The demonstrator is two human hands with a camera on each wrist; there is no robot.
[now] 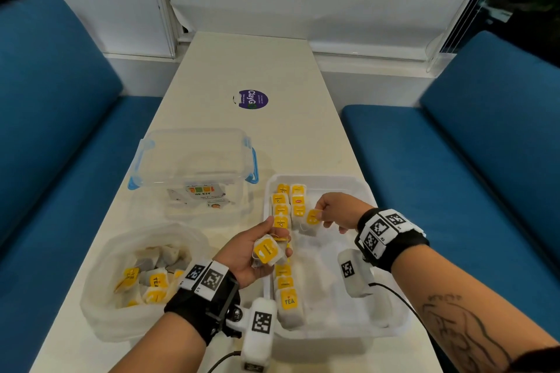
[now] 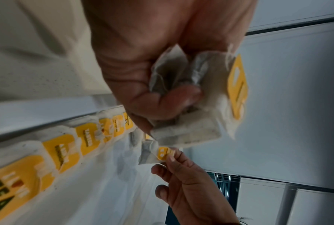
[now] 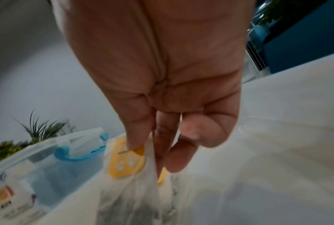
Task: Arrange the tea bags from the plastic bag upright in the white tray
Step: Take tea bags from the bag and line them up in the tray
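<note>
Hands first: my left hand (image 1: pixel 247 254) cups a small clutch of tea bags (image 1: pixel 268 252), fingers curled round them as a reserve, hovering over the near-left rim of the white tray (image 1: pixel 391 324). That tray sits on the worktop (image 1: pixel 257 70) to the right of the plastic bag (image 1: pixel 100 309), which lies open with more bags inside, close enough to feed from. Along the tray's left wall, a row of tea bags (image 1: pixel 283 212) stands upright, yellow tags up. My right hand (image 1: pixel 336 213) hangs wrist-high over the tray's far part, thumb and forefinger pinching one tea bag (image 1: pixel 312 221) by its tag, so it dangles upright beside the row.
</note>
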